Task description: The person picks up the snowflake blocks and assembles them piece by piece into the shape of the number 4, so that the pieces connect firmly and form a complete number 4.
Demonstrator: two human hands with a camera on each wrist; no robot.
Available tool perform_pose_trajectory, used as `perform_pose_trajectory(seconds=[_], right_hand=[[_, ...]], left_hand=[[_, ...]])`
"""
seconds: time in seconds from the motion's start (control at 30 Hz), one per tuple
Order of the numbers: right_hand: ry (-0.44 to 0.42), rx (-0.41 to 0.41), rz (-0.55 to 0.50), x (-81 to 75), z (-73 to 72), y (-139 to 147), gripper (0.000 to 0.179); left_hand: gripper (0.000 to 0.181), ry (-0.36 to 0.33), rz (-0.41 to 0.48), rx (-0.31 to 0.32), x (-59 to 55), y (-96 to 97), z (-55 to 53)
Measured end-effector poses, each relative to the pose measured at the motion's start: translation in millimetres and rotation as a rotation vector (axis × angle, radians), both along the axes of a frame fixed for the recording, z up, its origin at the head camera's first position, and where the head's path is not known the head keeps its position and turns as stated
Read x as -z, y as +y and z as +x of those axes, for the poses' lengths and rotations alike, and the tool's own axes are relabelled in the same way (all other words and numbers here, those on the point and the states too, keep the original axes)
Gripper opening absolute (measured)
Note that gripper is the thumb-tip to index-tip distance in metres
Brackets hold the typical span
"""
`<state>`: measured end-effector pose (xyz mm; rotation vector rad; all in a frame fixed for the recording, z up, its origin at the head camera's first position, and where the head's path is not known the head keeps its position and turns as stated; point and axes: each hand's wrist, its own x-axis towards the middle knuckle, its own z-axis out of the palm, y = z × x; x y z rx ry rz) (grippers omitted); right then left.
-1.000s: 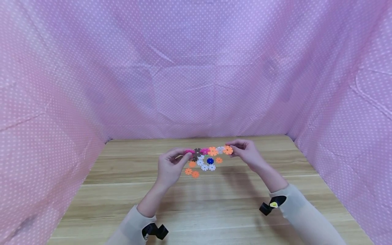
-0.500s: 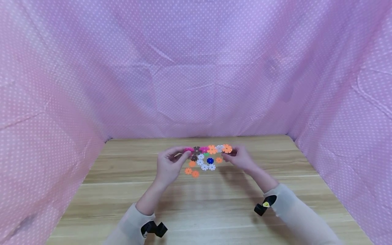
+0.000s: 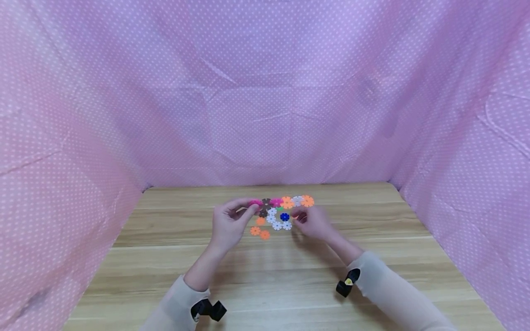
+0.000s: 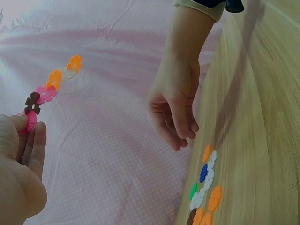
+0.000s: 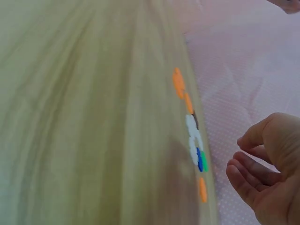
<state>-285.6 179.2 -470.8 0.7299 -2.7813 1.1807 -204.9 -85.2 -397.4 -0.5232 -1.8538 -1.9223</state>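
My left hand (image 3: 227, 225) pinches the pink end piece of a chain of interlocking snowflake discs (image 3: 287, 202). Held above the table, the chain runs rightward through brown, pink, orange, whitish and orange discs; in the left wrist view the chain (image 4: 54, 79) slants up from the fingertips. My right hand (image 3: 314, 223) hovers over the loose discs, its fingers loosely bent and nothing between them, as the right wrist view of that hand (image 5: 272, 164) confirms. Below lie a blue disc (image 3: 284, 217), several white discs (image 3: 276, 225), several orange discs (image 3: 255, 231), a brown one (image 3: 263, 214) and a partly hidden green one (image 4: 193, 191).
Loose discs lie in a cluster on the wooden table (image 3: 265, 285), toward its far side. Pink dotted cloth (image 3: 265, 115) hangs behind the table and along both sides. Each wrist carries a small black camera mount (image 3: 344, 287).
My right hand has let go of the chain's orange end and moved left and down toward the loose discs. The left hand still holds the chain, nearly unmoved.
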Motion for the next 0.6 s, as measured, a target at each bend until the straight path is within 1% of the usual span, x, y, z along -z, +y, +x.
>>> perform_pose_trajectory(seconds=[0.2,0.3,0.4,0.6], right_hand=[[0.017,0.014,0.075,11.8,-1.3,-9,0.018],[0.037,-0.005,0.095,13.5,-1.6,-12,0.016],[0.038,-0.021,0.106,13.5,-0.8,-14,0.017],[-0.019,-0.037,0.130,16.5,0.3,-20,0.019]], left_hand=[[0.013,-0.009,-0.013,0.009,-1.8,0.5,1.1],[0.013,-0.016,-0.013,0.014,-2.9,0.6,2.3],[0.012,-0.018,-0.015,0.013,-3.8,0.6,2.9],[0.013,-0.024,-0.015,0.012,-3.7,0.3,2.2]])
